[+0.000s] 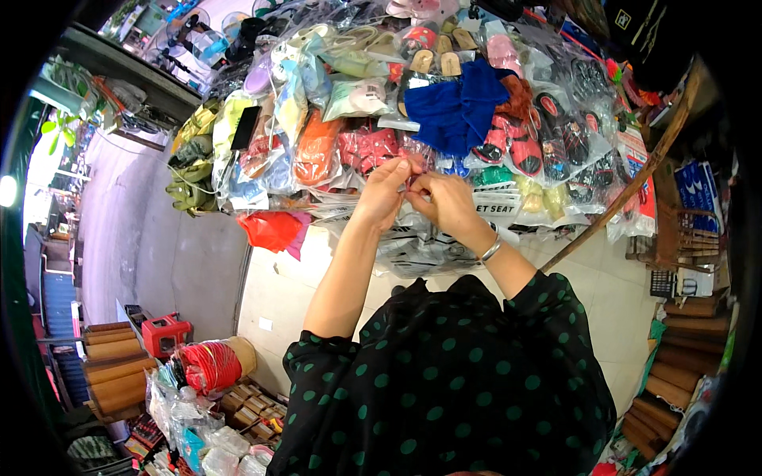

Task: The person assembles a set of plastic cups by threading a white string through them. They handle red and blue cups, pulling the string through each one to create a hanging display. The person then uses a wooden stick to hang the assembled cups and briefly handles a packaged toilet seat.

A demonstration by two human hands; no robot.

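My left hand [386, 190] and my right hand [441, 202] meet at the near edge of a heap of plastic-wrapped footwear. The fingers of both are pinched together around something small that I cannot make out. Just beyond them lies a bagged pair of red slippers [367, 149]. To the left of these is an orange slipper [317, 147] in clear plastic. A crumpled blue cloth [456, 111] rests on the heap, beyond and to the right of my right hand. Red and black sandals [524, 151] in plastic lie right of it. A metal bangle [491, 247] circles my right wrist.
A black phone [246, 128] lies on the heap's left side. A wooden pole [635, 182] slants along the right. Red and purple bags [278, 232] hang at the left front. A red stool [167, 335] and a red coil [210, 366] stand lower left, with rolled mats [690, 357] at right.
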